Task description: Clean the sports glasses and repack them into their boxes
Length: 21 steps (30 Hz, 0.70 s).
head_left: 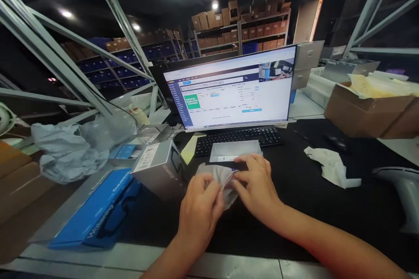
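Note:
Between my hands is a translucent, crumpled plastic bag (224, 175), held above the black desk mat. My left hand (200, 202) pinches its left side between thumb and fingers. On the other side, my right hand (257, 181) grips the bag's right edge with thumb and fingertips. What the bag contains, if anything, I cannot make out. Just beyond it lies a shallow open white box (235, 150), against the front of the black keyboard (271, 136). A grey printed box (163, 170) stands left of my left hand, beside a blue and silver box (101, 209).
A lit monitor (229, 96) stands behind the keyboard. To the right lie crumpled white paper (330, 168), a dark mouse (337, 141) and a grey handheld scanner (401, 196). A cardboard box (366, 111) with yellowish packing sits at the right. Crumpled plastic (65, 148) lies at the left.

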Available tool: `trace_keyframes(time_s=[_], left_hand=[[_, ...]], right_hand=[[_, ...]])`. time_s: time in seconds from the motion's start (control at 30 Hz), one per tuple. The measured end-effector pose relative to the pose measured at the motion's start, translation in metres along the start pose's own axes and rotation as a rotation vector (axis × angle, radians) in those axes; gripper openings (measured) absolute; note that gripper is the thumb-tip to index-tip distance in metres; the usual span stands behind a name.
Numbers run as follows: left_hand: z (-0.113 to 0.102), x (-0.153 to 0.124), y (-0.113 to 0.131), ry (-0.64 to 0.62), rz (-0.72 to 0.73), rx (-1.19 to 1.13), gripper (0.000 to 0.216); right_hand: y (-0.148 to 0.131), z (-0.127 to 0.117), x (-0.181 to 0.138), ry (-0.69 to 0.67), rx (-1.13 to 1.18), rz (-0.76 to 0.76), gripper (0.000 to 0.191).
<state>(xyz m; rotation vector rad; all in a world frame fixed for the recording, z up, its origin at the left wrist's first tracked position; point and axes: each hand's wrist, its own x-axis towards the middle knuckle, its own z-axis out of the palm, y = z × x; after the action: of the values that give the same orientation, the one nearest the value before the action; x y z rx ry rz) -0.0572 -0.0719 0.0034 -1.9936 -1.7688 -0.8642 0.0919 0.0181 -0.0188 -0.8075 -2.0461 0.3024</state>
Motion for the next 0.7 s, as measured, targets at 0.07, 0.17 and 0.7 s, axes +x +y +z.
trace_keyframes(time_s=[0.07,0.17,0.7], left_hand=[[0.000,0.002,0.002,0.027,-0.019,-0.018,0.015],[-0.001,0.008,0.005,0.075,-0.038,-0.047,0.018],[0.022,-0.034,0.001,0.289,-0.141,-0.306,0.017]], right_hand=[[-0.001,0.006,-0.004,0.079,-0.039,-0.072,0.012],[-0.004,0.013,-0.009,0.198,-0.072,-0.317,0.015],[0.010,0.015,-0.008,-0.023,-0.213,-0.197,0.015]])
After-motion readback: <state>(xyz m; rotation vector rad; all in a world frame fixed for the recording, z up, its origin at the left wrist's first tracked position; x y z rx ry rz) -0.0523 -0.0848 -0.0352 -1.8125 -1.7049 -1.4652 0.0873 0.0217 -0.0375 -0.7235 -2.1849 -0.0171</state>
